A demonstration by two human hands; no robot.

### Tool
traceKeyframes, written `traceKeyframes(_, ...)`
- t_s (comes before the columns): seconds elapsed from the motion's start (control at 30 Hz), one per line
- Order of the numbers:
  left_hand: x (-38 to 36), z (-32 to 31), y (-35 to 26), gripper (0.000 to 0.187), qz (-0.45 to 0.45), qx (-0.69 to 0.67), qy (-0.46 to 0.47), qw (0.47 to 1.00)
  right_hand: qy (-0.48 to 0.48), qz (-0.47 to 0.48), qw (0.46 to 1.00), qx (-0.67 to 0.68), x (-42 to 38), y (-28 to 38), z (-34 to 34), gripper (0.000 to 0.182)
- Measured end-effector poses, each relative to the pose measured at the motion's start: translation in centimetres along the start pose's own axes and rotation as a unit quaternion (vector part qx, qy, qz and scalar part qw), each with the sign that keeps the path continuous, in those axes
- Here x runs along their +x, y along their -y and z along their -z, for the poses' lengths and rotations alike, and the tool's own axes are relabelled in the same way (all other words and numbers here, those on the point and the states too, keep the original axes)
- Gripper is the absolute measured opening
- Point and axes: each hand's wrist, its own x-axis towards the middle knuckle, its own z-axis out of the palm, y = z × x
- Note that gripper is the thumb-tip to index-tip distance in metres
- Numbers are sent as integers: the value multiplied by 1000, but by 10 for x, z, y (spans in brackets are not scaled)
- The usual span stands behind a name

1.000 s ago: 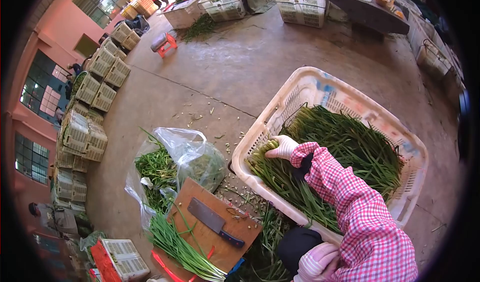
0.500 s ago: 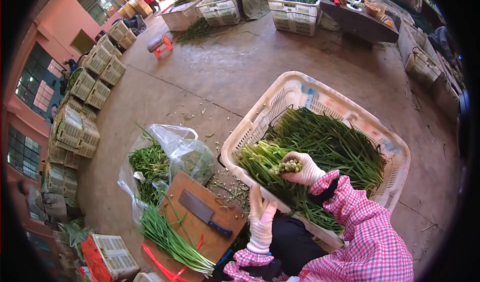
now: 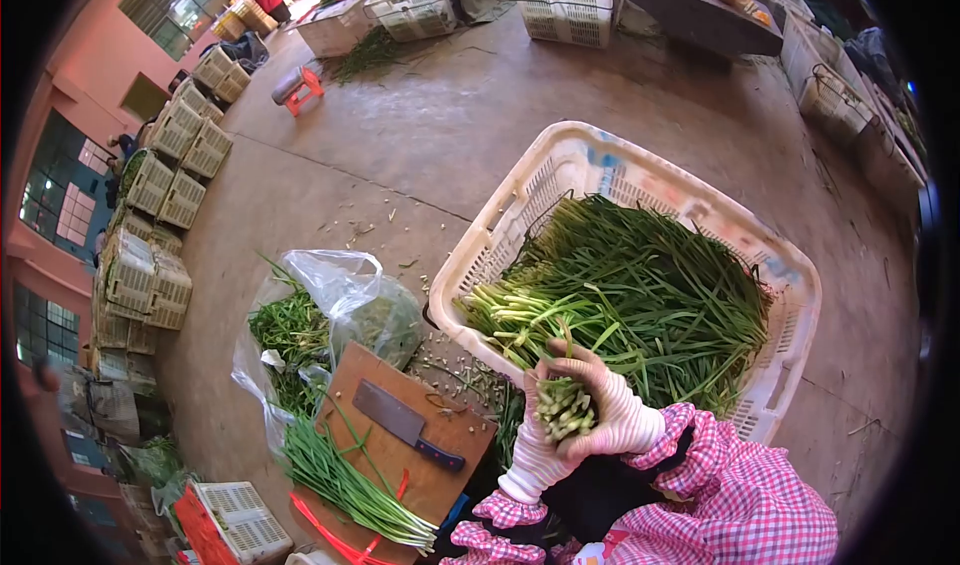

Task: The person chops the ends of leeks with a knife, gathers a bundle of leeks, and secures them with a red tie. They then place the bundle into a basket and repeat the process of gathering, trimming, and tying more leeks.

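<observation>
A white plastic crate [image 3: 600,160] on the concrete floor is full of long green chive stalks [image 3: 650,285]. Both my gloved hands are cupped around one bunch of chives [image 3: 565,405] at the crate's near rim, cut ends toward me. My left hand [image 3: 535,440] supports the bunch from the left; my right hand [image 3: 615,410] wraps it from the right. A wooden cutting board [image 3: 405,460] with a cleaver [image 3: 405,425] on it lies to the lower left.
A clear plastic bag [image 3: 345,310] with green trimmings sits left of the crate. Loose chives [image 3: 350,485] lie by the board. Stacked white crates [image 3: 150,235] line the pink wall at left. A red stool [image 3: 300,90] and more crates [image 3: 565,0] stand at the far end.
My right hand lifted a bunch of chives out of the crate and drew it toward me. My left hand came up and closed around the same bunch.
</observation>
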Motion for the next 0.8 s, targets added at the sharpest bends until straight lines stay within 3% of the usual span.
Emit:
traceKeyframes(0.07, -2, 6, 9, 102, 21, -28, -29, 999, 25, 27, 998, 54, -6, 3, -6, 106)
traceKeyframes(0.1, -8, 14, 21, 104, 29, 45, -10, 998, 76, 49, 996, -3, -6, 7, -3, 112)
traceKeyframes(0.13, -2, 5, 4, 89, -38, 90, -21, 995, 93, 78, 992, -36, -7, 5, -3, 110)
traceKeyframes(0.2, 0, -6, -10, 105, 47, -52, -48, 996, 93, 73, 993, 16, -10, 5, -5, 108)
traceKeyframes(0.27, 12, -9, -20, 88, -139, 23, -36, 989, 123, 147, 981, -34, -3, 8, -1, 106)
traceKeyframes(0.3, 7, -19, -9, 79, -137, -91, -137, 977, 156, 154, 975, -26, 0, 14, 2, 102)
traceKeyframes(0.33, 15, -16, -17, 74, -137, -77, -125, 980, 155, 151, 976, -24, 2, 19, 3, 102)
traceKeyframes(0.43, 7, -2, -2, 69, -133, -202, -207, 948, 213, 184, 957, -66, 13, 34, 10, 94)
traceKeyframes(0.47, 7, 9, 3, 64, -88, -203, -242, 945, 218, 151, 964, 28, 19, 38, 16, 78)
traceKeyframes(0.53, -1, 0, -5, 58, -103, -271, -316, 904, 208, 34, 953, 218, 30, 31, 38, 58)
traceKeyframes(0.6, -7, 8, 2, 55, -113, -241, -267, 926, 101, 48, 988, 107, 46, 8, 51, 44)
traceKeyframes(0.67, -4, 3, 3, 54, -146, -327, -299, 884, 153, 86, 976, -131, 68, -38, 48, 44)
traceKeyframes(0.73, -3, -2, -12, 54, -127, -253, -306, 909, 215, 59, 929, -295, 72, -80, 32, 46)
traceKeyframes(0.8, -6, -2, -14, 52, -145, -360, -283, 877, 217, 43, 937, -270, 75, -129, 26, 50)
